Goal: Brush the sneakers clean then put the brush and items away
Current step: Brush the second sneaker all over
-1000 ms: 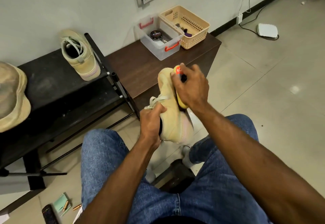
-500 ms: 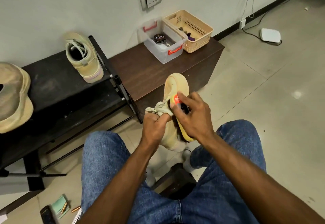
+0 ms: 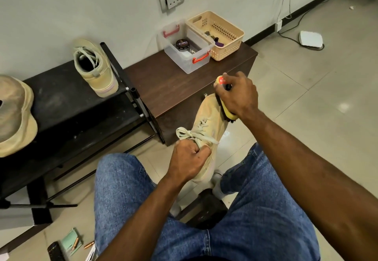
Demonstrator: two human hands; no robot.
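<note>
On the brown cabinet [image 3: 163, 88], the clear bin [image 3: 185, 47] holds a polish tin [image 3: 182, 44]; left fingers [image 3: 201, 151] grip the sneaker [image 3: 210, 121], right fingers [image 3: 226, 78] the brush [image 3: 224, 109].

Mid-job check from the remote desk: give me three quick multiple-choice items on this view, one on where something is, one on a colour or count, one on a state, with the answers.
1. Where is the second sneaker?
A. On the black rack by the wall
B. In the tan basket
C. On the floor tiles

2. What colour are the clear bin's handles?
A. Blue
B. Red
C. Green

3. What is the right hand doing?
A. Hanging idle
B. Resting on a knee
C. Gripping the brush against the held sneaker

Answers:
1 A, the second sneaker stands on the black rack.
2 B, the clear bin has red handles at both ends.
3 C, the right hand grips the brush, bristles against the held sneaker, which the left hand holds.
</note>
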